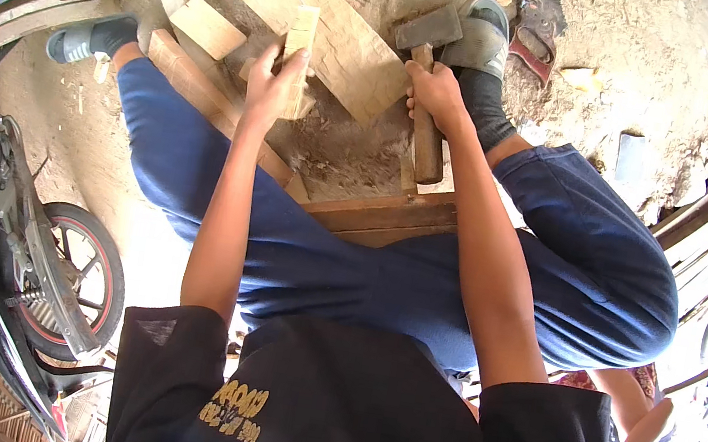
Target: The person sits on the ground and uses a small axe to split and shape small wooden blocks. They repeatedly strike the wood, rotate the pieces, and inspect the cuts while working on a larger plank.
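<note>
My left hand (272,85) is closed around a narrow, pale strip of wood (306,26), its ends showing above and below my fingers. In my right hand (437,96) is a hammer (430,28) with a blocky grey head and a thick wooden handle. I grip it close under the head, and the handle's butt points back toward me. A wide wooden board (341,32) lies on the ground just beyond both hands. The hammer head is near my right foot, beside the board's right end.
Left of the board lie a short wooden block (209,27) and a long timber (195,88). A handsaw (538,33) with a red handle rests past my right foot. A motorcycle (79,281) stands at left. Another person (640,419) is at lower right.
</note>
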{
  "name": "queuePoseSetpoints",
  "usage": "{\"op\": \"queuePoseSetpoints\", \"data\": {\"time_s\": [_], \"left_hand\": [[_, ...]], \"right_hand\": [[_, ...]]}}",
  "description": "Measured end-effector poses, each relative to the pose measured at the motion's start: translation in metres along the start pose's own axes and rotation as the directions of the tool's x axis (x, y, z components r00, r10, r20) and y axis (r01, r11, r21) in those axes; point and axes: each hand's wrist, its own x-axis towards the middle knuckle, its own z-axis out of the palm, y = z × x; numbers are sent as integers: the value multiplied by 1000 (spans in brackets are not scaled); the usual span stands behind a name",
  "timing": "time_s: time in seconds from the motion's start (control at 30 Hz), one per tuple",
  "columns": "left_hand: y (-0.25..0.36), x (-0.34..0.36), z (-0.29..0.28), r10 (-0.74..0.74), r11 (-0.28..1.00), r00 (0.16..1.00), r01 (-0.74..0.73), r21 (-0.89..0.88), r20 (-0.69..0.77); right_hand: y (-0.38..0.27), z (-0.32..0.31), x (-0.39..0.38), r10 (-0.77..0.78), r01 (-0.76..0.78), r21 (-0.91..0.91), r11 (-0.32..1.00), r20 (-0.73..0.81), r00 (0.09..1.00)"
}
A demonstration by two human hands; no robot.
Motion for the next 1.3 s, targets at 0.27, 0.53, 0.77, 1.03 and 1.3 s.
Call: {"op": "queuePoseSetpoints", "data": {"time_s": [0.27,0.53,0.77,1.03,1.3], "left_hand": [[66,-48,8,37,789,892,250,-561,450],[53,-40,18,58,965,993,-29,-259,107],[7,8,26,444,630,893,-375,680,81],[-15,50,41,439,380,885,-340,860,156],[-7,92,63,455,517,858,-35,855,-240]], "right_hand": [[6,-5,8,-36,36,5,999,-11,999],[-1,-3,12,-33,33,-8,999,5,999],[-2,-5,8,-55,55,16,998,-8,998],[-4,-5,3,-25,25,-18,1000,-17,1000],[-28,3,-27,-92,79,-115,990,-115,989]]}}
